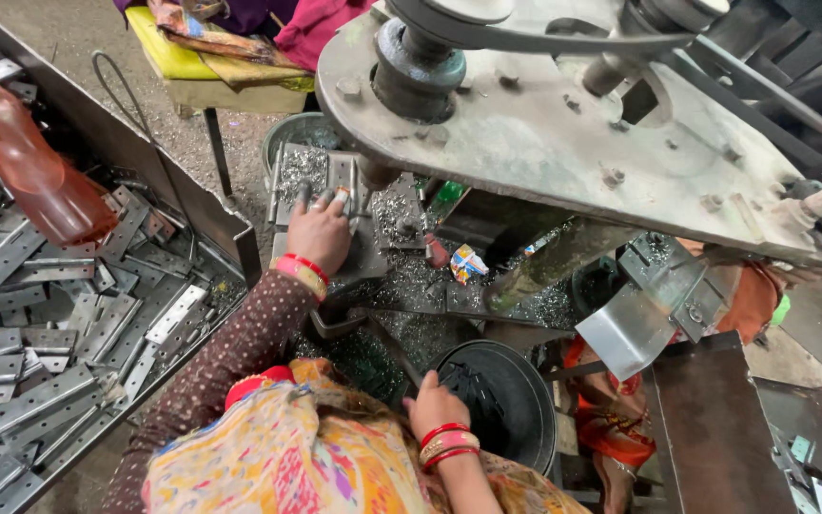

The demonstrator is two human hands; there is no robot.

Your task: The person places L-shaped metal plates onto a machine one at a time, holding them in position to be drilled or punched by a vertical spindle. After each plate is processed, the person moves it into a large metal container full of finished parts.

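Overhead, a heavy grey machine plate [563,143] with a belt and pulley [420,57] fills the upper right of what we see, its worn metal studded with bolts. To our left, a long steel bin [192,205] holds a heap of flat punched metal strips [40,371], piled loosely at all angles; a blurred orange shape [21,157] hangs over the bin's far end. Below the plate, near our right side, sits a round black tub [516,400] with dark small parts inside. Beyond it, a bent sheet-metal chute [630,333] slopes down beside orange cloth. A yellow-topped stool [202,81] stands on the gravel floor at the top, draped with fabric.

Our left hand [319,233], in a brown dotted sleeve with red and gold bangles at the wrist, reaches forward under the plate and rests palm down on the small grey work bed [335,176], fingers curled over a small metal piece [340,195] just at the die; we cannot tell how firmly it is pinched. Silver shavings [411,281] litter the surface around it. Our right hand [435,405], also bangled, lies loosely closed on the near rim of the black tub, touching it, and we cannot tell whether it holds anything.
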